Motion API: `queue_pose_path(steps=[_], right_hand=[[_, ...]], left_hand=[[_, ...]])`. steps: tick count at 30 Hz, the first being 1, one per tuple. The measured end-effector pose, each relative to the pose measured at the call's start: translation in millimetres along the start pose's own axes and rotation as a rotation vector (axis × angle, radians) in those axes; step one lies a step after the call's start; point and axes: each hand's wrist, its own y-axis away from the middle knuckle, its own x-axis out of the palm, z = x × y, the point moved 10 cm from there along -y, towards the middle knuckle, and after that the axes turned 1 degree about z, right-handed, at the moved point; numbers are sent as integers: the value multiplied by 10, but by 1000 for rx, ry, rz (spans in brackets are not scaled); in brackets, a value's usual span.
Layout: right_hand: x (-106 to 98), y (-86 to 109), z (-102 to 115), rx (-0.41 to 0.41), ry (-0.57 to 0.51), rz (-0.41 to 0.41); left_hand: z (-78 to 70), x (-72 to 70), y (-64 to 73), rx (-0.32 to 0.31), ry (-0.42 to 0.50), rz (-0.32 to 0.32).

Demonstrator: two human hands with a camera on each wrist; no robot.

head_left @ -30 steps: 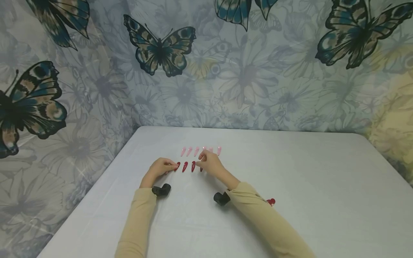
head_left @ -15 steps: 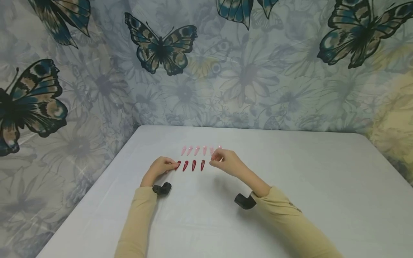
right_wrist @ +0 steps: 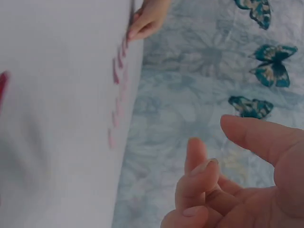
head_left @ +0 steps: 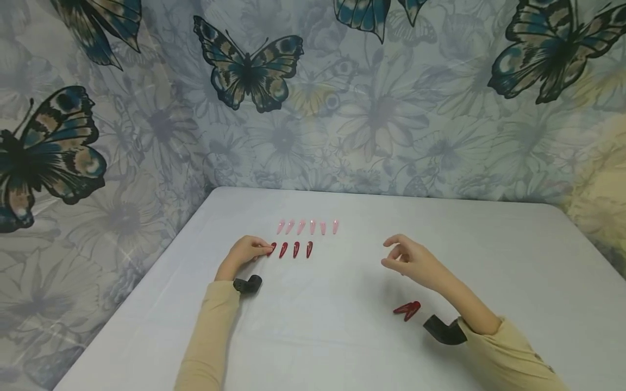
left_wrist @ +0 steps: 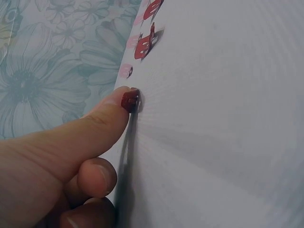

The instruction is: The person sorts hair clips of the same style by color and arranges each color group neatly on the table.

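My left hand [head_left: 244, 251] pinches the end of a red snap hair clip [left_wrist: 129, 100] at the left end of a short row on the table. Three more red hair clips [head_left: 296, 250] lie to its right, evenly spaced and slanted alike. Behind them runs a row of several pink hair clips [head_left: 313, 227]. Over to the right, my right hand [head_left: 415, 263] hovers above the table with thumb and fingers apart, nothing between them. Just in front of it, two red hair clips [head_left: 412, 310] lie with one end of each together, in a V.
A white-covered table [head_left: 342, 336] carries everything. A patterned cloth backdrop [head_left: 381, 136] with flowers and butterflies rises at its back and left edges. Black wrist cameras [head_left: 445, 330] stick out from both forearms.
My right hand has left the row of red clips and moved right, toward the two loose red clips, which show again from under the arm. My left hand keeps its place.
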Motion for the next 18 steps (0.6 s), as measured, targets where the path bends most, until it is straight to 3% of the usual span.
queue_pose_path(steps=[9,14,18], right_hand=[[58,349,-454,39,48,152],[215,402,-576,35,92,249],[278,409,-600,35,126,249]], left_hand=[[-1,-8,8,-1,3,-8],[19,-8,12,-19,18,-12],[24,-4,11,-17,19,-18]])
